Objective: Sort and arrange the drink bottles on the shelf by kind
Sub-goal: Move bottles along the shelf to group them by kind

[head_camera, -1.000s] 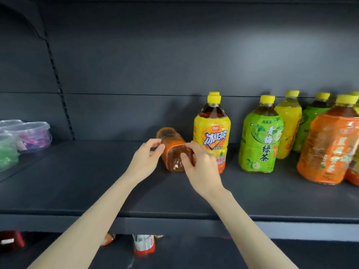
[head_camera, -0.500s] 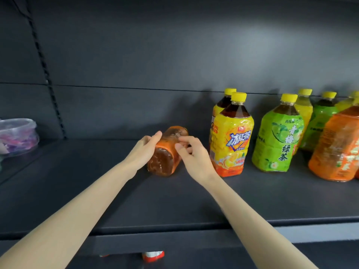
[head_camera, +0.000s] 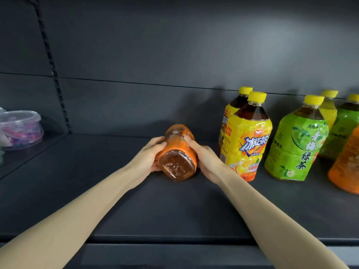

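Observation:
An orange-labelled bottle (head_camera: 177, 152) lies on its side on the dark shelf (head_camera: 174, 210), its clear base turned toward me. My left hand (head_camera: 148, 157) grips its left side and my right hand (head_camera: 204, 157) grips its right side, fingers curled over the label. Just right of it stand two yellow-labelled tea bottles (head_camera: 247, 140), one behind the other. Further right are a green-labelled tea bottle (head_camera: 297, 144), a yellow bottle (head_camera: 329, 111) behind it, another green bottle (head_camera: 344, 129) and an orange-labelled bottle (head_camera: 347, 164) at the frame's right edge.
Clear plastic tubs (head_camera: 21, 129) with coloured contents sit on the neighbouring shelf section at the far left. A perforated upright rail (head_camera: 52, 65) divides the sections. The shelf's back panel rises right behind the bottles.
Both hands have closed more firmly round the lying orange bottle and drawn its base toward me. The view has shifted left, so the standing bottles sit further right.

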Tool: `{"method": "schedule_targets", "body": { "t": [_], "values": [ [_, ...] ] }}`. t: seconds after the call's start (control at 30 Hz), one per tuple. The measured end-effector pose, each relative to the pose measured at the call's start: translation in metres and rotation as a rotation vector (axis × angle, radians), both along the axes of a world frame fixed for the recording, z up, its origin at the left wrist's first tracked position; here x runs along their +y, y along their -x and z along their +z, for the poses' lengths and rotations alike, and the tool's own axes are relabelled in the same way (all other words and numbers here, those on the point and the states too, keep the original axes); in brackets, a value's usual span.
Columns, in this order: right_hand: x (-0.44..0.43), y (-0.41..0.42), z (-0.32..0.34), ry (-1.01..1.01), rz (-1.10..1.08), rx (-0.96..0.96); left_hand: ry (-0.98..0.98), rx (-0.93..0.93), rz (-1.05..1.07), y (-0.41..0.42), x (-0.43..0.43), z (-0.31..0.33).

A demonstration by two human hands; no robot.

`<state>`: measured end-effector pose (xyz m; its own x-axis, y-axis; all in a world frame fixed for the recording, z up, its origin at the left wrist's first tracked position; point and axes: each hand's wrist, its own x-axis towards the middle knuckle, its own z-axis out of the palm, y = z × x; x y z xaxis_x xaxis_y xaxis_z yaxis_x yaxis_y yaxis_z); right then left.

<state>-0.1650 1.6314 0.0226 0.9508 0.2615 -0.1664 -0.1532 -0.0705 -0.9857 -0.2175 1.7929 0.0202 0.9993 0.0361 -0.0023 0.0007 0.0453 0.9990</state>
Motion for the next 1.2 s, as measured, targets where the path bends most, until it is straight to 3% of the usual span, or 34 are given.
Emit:
{"method": "schedule_targets", "body": {
  "t": [0.13,0.4,0.67,0.83,0.97,1.2],
  "values": [
    [-0.004,0.003,0.000,0.022,0.023,-0.049,-0.042,-0.015,0.000,0.004,-0.006,0.001],
    [-0.013,0.007,0.004,-0.174,0.109,-0.157,0.001,-0.028,-0.017,0.008,-0.006,0.001],
    [-0.021,0.007,0.006,-0.205,0.030,-0.434,-0.029,-0.223,-0.092,0.007,-0.001,0.002],
    [-0.023,0.011,0.008,-0.107,0.003,-0.594,-0.187,-0.343,-0.039,0.006,-0.003,-0.003],
    [-0.021,0.015,0.009,0.084,0.007,-0.672,-0.380,-0.431,0.103,0.001,-0.002,-0.007],
    [-0.014,0.009,0.005,0.266,-0.065,-0.726,-0.500,-0.424,0.151,-0.006,-0.003,-0.011]
  ]
}}
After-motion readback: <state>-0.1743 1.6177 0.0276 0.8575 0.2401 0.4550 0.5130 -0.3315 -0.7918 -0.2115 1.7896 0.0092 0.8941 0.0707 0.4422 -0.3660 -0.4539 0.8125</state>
